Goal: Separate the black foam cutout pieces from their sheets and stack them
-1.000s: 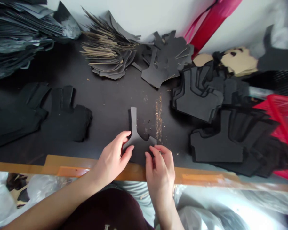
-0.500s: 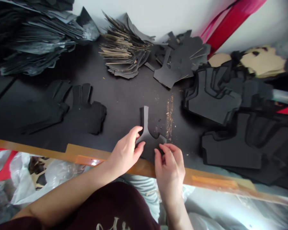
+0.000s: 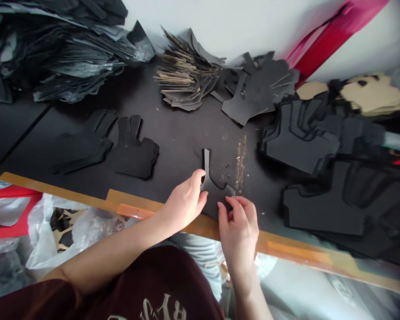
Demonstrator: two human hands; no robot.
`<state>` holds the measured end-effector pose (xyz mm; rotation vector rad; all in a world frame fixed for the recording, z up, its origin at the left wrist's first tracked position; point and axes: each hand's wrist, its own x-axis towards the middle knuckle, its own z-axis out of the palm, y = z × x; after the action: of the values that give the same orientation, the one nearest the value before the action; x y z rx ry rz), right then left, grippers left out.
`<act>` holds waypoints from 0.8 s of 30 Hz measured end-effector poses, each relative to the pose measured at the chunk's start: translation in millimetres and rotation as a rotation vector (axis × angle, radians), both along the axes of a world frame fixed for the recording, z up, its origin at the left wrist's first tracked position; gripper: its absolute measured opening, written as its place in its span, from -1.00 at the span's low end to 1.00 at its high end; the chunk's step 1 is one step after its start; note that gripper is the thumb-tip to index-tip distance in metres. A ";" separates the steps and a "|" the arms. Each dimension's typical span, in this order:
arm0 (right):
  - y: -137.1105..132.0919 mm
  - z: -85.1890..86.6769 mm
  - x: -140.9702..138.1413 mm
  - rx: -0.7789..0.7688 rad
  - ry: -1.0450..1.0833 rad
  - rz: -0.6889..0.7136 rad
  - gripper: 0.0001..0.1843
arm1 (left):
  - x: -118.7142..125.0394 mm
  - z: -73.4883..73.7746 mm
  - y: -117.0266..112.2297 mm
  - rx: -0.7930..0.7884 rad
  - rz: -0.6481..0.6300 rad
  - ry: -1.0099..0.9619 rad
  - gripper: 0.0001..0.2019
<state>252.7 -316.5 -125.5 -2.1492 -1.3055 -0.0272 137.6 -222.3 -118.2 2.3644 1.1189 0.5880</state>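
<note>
A flat black cut-out piece [image 3: 212, 186] with a narrow upright tab lies on the dark table [image 3: 173, 133], near its front edge. My left hand [image 3: 186, 203] pinches the piece's left side between thumb and fingers. My right hand [image 3: 238, 224] has its fingers curled on the piece's right lower edge, gripping it. Both hands rest over the wooden front edge [image 3: 136, 209] of the table.
Stacks of black cut-outs lie at the right [image 3: 316, 178], the left [image 3: 133, 151] and the back [image 3: 253, 89]. A fanned pile of thin sheets [image 3: 186, 80] and a big dark heap [image 3: 63, 53] stand at the back. Plastic bags [image 3: 70, 226] hang below the edge.
The view has swung left, so everything sits further right in the picture. Both hands stay on the same piece and have hardly moved on it.
</note>
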 end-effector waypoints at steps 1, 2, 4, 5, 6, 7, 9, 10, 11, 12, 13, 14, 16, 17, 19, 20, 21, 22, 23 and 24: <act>-0.1 -0.1 0.2 0.001 0.001 0.002 -0.78 | 0.2 -0.2 -0.2 0.004 0.001 0.005 -0.61; -0.3 -0.2 0.4 0.002 0.003 0.005 -0.78 | 0.4 -0.4 -0.4 0.010 0.003 0.009 -0.61; -0.6 0.2 1.0 -0.005 0.011 0.017 -0.79 | 0.5 -1.0 -0.8 0.023 0.005 0.020 -0.61; -0.6 0.6 1.4 -0.012 0.015 0.025 -0.79 | 0.5 -1.2 -0.9 0.026 0.003 0.026 -0.61; -0.5 1.2 1.8 -0.019 0.021 0.034 -0.79 | 0.6 -1.4 -0.8 0.026 -0.001 0.033 -0.61; -0.3 1.7 2.3 -0.026 0.025 0.042 -0.79 | 0.6 -1.4 -0.7 0.021 -0.008 0.041 -0.60; 0.4 2.6 3.4 -0.035 0.028 0.054 -0.79 | 0.7 -1.1 -0.3 0.009 -0.021 0.060 -0.59; 0.7 2.6 3.9 -0.038 0.027 0.057 -0.79 | 0.8 -1.0 -0.1 0.001 -0.025 0.070 -0.58; 1.0 2.5 4.5 -0.040 0.025 0.058 -0.79 | 0.9 -0.8 0.1 -0.008 -0.027 0.080 -0.58; 1.3 2.2 5.0 -0.045 0.024 0.058 -0.80 | 0.9 -0.6 0.2 -0.015 -0.028 0.089 -0.58; 1.4 1.9 5.4 -0.050 0.025 0.056 -0.80 | 0.9 -0.4 0.3 -0.021 -0.027 0.097 -0.57; 1.6 1.7 5.8 -0.056 0.028 0.055 -0.80 | 0.9 -0.1 0.3 -0.027 -0.027 0.104 -0.57; 2.0 2.2 6.6 -0.075 0.025 0.054 -0.79 | 0.7 0.8 0.1 -0.033 -0.028 0.116 -0.57; 2.4 3.2 6.9 -0.090 0.018 0.056 -0.79 | 0.6 1.5 0.0 -0.033 -0.030 0.122 -0.56; 3.6 6.8 7.4 -0.140 -0.010 0.069 -0.79 | 0.6 3.0 0.0 -0.029 -0.038 0.134 -0.54; 4.4 9.3 7.5 -0.176 -0.031 0.078 -0.78 | 0.6 4.0 0.0 -0.028 -0.044 0.145 -0.52; 5.0 12.0 7.7 -0.222 -0.057 0.086 -0.77 | 0.6 4.9 0.1 -0.026 -0.049 0.158 -0.51; 5.6 14.8 7.9 -0.272 -0.087 0.092 -0.77 | 0.6 5.9 0.2 -0.026 -0.059 0.171 -0.49; 5.8 17.4 8.2 -0.324 -0.117 0.094 -0.76 | 0.5 6.8 0.4 -0.026 -0.070 0.183 -0.48; 5.6 19.5 8.7 -0.368 -0.146 0.091 -0.75 | 0.2 7.6 0.6 -0.026 -0.081 0.192 -0.47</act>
<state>261.4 -310.9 -106.0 -2.4269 -1.5931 0.1034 137.9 -221.7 -110.6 2.4715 1.0968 0.3210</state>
